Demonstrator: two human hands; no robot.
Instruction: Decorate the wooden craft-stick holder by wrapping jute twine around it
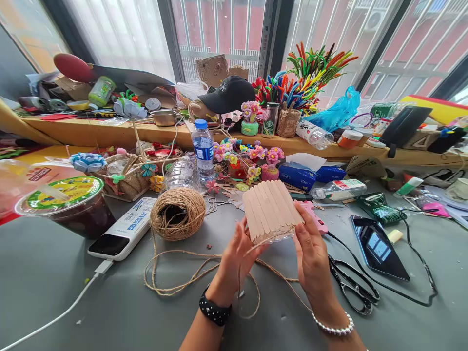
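Note:
Both hands hold a small piece covered with a row of wooden craft sticks (pixel 272 209), tilted up above the table. My left hand (pixel 237 258) grips its lower left side, fingers partly hidden beneath it. On the right edge, my right hand (pixel 310 248) has its thumb in front and fingers behind. Twine runs along the lower edge of the sticks, where something clear shows underneath. Loose jute twine (pixel 197 256) loops over the table, passing by my left hand. The twine ball (pixel 177 214) sits to the left of the piece.
Black-handled scissors (pixel 353 287) and a dark phone (pixel 378 246) lie at right, near a pink glue gun (pixel 316 217) with a black cord. At left are a white power bank (pixel 126 229) and a lidded drink cup (pixel 69 209). A water bottle (pixel 204 151) stands behind.

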